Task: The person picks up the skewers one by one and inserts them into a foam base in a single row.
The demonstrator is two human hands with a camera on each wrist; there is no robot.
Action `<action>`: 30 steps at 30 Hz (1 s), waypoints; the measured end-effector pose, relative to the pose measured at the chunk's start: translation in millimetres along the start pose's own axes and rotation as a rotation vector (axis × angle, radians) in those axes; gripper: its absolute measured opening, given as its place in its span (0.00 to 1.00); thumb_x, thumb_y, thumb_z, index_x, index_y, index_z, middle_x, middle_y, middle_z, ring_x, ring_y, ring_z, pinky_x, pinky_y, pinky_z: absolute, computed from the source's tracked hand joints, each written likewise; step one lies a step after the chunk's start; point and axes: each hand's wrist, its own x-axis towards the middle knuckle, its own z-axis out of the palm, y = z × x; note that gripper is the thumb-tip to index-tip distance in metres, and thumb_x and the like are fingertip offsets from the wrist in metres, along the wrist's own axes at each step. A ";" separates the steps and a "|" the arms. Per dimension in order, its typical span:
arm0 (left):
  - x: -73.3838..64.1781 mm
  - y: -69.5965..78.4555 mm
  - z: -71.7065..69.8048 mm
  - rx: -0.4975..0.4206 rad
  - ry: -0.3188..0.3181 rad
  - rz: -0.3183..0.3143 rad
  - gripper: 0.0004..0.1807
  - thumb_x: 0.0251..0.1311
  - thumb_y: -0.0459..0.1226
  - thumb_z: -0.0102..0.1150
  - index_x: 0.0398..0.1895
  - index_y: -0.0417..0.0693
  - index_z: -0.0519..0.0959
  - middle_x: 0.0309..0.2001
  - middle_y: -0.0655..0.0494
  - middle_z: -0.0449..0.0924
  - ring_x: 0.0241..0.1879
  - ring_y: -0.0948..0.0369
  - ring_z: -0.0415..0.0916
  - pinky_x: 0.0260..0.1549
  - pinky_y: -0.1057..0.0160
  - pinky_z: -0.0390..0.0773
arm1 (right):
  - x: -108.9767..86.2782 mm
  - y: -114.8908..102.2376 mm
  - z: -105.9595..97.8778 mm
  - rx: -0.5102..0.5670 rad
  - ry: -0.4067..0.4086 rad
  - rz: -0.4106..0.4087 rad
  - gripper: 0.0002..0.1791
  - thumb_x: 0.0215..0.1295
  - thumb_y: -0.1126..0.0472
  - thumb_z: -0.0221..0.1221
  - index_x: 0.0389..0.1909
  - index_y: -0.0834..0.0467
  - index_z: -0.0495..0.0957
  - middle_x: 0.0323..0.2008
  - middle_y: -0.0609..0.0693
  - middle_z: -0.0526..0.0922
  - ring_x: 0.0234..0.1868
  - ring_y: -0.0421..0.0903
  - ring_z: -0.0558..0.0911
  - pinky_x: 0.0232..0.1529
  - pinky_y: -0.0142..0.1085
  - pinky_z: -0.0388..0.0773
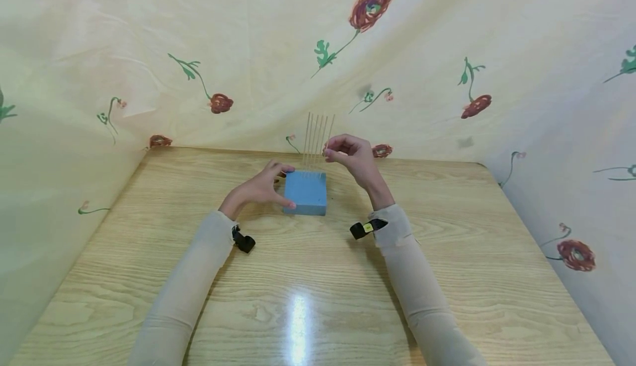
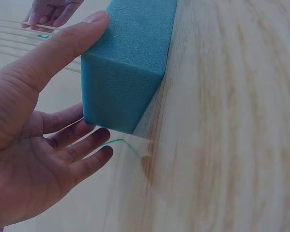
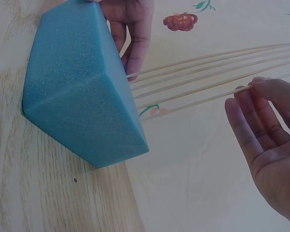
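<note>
A blue foam block (image 1: 305, 192) sits on the wooden table. Several thin wooden sticks (image 3: 207, 59) stand in a row along its far part, rising from the top face. My left hand (image 1: 258, 187) holds the block from its left side, thumb at the near corner and fingers toward the far corner. Between thumb and fingertips, my right hand (image 1: 355, 159) pinches the rightmost stick (image 3: 198, 103) partway up. In the right wrist view that stick's lower end meets the block's top face; whether it is in the foam I cannot tell.
The wooden table (image 1: 278, 266) spreads around the block, with a bright light reflection near the front. A flowered cloth (image 1: 258, 68) hangs behind the table's far edge and along both sides. Black wrist cameras (image 1: 243, 240) sit on both wrists.
</note>
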 end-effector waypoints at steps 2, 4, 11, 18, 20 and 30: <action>0.4 0.6 0.0 -0.002 0.000 -0.005 0.52 0.52 0.45 0.79 0.77 0.47 0.60 0.72 0.44 0.51 0.71 0.45 0.57 0.70 0.40 0.63 | 0.8 0.3 -0.5 -0.004 -0.002 0.003 0.06 0.67 0.69 0.65 0.42 0.67 0.83 0.38 0.50 0.85 0.42 0.59 0.84 0.45 0.37 0.87; 0.7 1.1 -0.1 -0.003 0.000 -0.009 0.52 0.52 0.45 0.80 0.77 0.47 0.60 0.72 0.44 0.51 0.71 0.46 0.57 0.70 0.40 0.64 | 1.5 0.6 -0.9 -0.001 -0.003 0.005 0.06 0.67 0.70 0.65 0.42 0.67 0.83 0.38 0.50 0.84 0.40 0.55 0.85 0.44 0.37 0.87; 2.0 1.6 -0.3 -0.005 0.002 -0.005 0.51 0.53 0.43 0.79 0.77 0.46 0.60 0.72 0.43 0.52 0.71 0.45 0.56 0.70 0.39 0.63 | 3.5 0.7 -2.6 -0.008 0.000 0.010 0.07 0.66 0.71 0.65 0.42 0.69 0.81 0.38 0.50 0.84 0.40 0.56 0.85 0.43 0.39 0.87; 0.7 3.2 -0.6 -0.014 0.001 0.001 0.50 0.54 0.43 0.79 0.77 0.46 0.60 0.71 0.43 0.52 0.72 0.44 0.56 0.71 0.39 0.62 | 3.5 1.1 -1.6 -0.010 0.004 0.008 0.06 0.66 0.74 0.64 0.42 0.72 0.80 0.37 0.46 0.83 0.40 0.56 0.84 0.43 0.39 0.87; -0.6 3.2 -0.4 -0.014 -0.001 0.004 0.51 0.54 0.43 0.78 0.77 0.46 0.60 0.72 0.42 0.52 0.72 0.44 0.56 0.71 0.39 0.62 | 2.5 0.7 -0.4 -0.007 0.008 0.006 0.06 0.66 0.74 0.63 0.41 0.72 0.80 0.36 0.45 0.83 0.39 0.53 0.84 0.43 0.39 0.87; -4.0 0.9 -0.6 -0.011 -0.012 0.027 0.50 0.54 0.42 0.78 0.77 0.44 0.59 0.71 0.42 0.52 0.71 0.43 0.56 0.71 0.38 0.61 | -3.3 -1.7 4.9 -0.035 0.025 0.002 0.05 0.67 0.73 0.63 0.41 0.71 0.81 0.37 0.48 0.84 0.39 0.53 0.85 0.44 0.39 0.87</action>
